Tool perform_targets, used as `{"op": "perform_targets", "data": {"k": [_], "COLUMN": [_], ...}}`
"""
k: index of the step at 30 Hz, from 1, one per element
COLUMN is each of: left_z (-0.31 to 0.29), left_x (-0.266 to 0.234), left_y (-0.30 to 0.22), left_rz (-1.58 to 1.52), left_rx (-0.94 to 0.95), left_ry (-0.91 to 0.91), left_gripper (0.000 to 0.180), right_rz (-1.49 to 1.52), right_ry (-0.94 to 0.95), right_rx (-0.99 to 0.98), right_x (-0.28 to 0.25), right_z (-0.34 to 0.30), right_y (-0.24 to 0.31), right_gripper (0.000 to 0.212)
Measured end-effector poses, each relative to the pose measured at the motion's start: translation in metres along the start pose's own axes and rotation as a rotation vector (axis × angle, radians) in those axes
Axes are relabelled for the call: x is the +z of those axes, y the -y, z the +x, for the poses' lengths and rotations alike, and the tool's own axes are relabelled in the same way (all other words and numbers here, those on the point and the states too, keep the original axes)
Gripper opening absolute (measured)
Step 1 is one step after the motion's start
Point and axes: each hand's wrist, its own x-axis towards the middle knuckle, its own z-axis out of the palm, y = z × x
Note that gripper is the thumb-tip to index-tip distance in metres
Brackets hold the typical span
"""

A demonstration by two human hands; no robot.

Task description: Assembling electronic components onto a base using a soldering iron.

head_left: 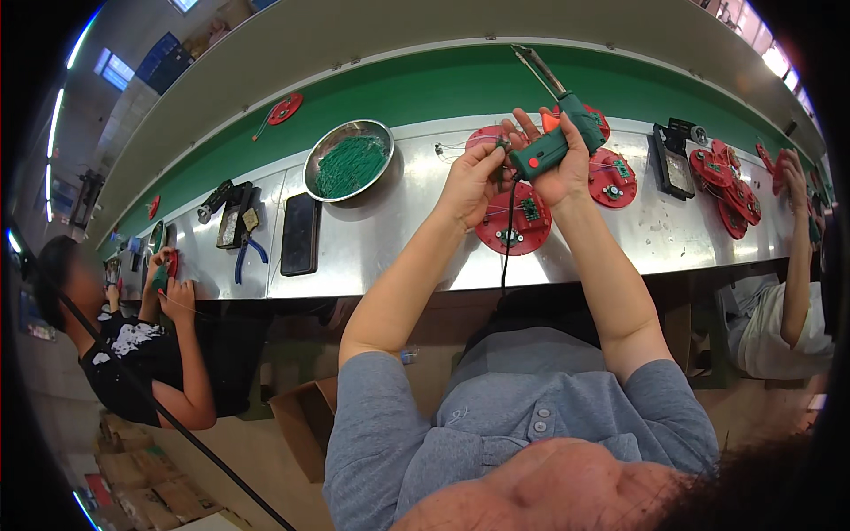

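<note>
My right hand [567, 173] is wrapped round the handle of a green soldering gun [542, 154] with red buttons. Its metal tip points up and away, and a black cord hangs from the handle. Close beside it, the fingers of my left hand [475, 181] are pinched on a small green piece, too small to name for sure. Below both hands a red round plate [513, 234] with small green circuit boards and thin wires lies on the metal bench. Another red plate [611, 179] lies to its right, and more are partly hidden behind my hands.
Left of me are a metal bowl [312, 188] of green pieces, a black phone [300, 234], blue-handled pliers [251, 257] and a black soldering stand [232, 217]. To the right, another stand [675, 164] and piled red plates [733, 196]. People work at both sides.
</note>
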Motion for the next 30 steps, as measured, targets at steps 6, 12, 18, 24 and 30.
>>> {"op": "perform_targets", "data": {"k": [6, 12, 18, 24, 30], "left_z": [0.003, 0.010, 0.014, 0.016, 0.023], "left_x": [-0.003, -0.020, -0.016, -0.012, -0.013], "left_y": [-0.014, -0.027, -0.026, -0.024, -0.039], "left_rz": [0.193, 0.300, 0.381, 0.351, 0.158], "left_rx": [-0.115, -0.200, -0.201, -0.247, -0.516], "left_ry": [0.090, 0.143, 0.157, 0.214, 0.279], "left_gripper": [0.013, 0.017, 0.019, 0.019, 0.023], "right_rz": [-0.006, -0.201, -0.218, -0.255, -0.350], "right_ry": [-0.134, -0.156, -0.123, -0.066, -0.028], "right_rx": [0.115, 0.176, 0.186, 0.253, 0.365], "right_x": [-0.007, -0.009, -0.003, -0.013, -0.016], "right_z": [0.011, 0.015, 0.012, 0.017, 0.019], "right_y": [0.012, 0.012, 0.013, 0.020, 0.027], "right_gripper": [0.030, 0.029, 0.029, 0.030, 0.030]}}
